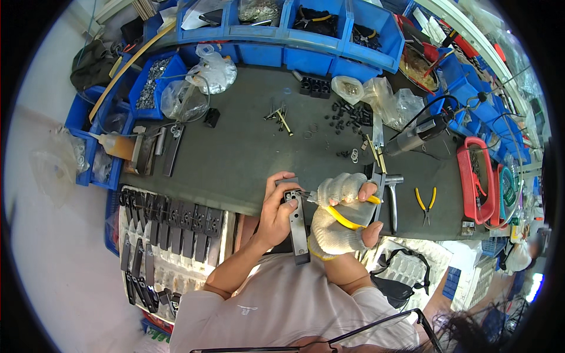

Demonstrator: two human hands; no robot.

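My bare left hand is closed around the upper end of a long, narrow dark metal block with a lighter face and small holes. The block stands nearly lengthwise toward my body at the bench's near edge. In a white knit fingerless glove, my right hand is wrapped round pliers with yellow handles. Their jaws point left and meet the top end of the block, close to my left fingertips. Whether the jaws grip a small part there is too small to tell.
Small black parts, a hammer and a second pair of yellow-handled pliers lie on the dark bench. Blue bins line the back. A white tray of dark metal blocks sits left; a red basket stands right.
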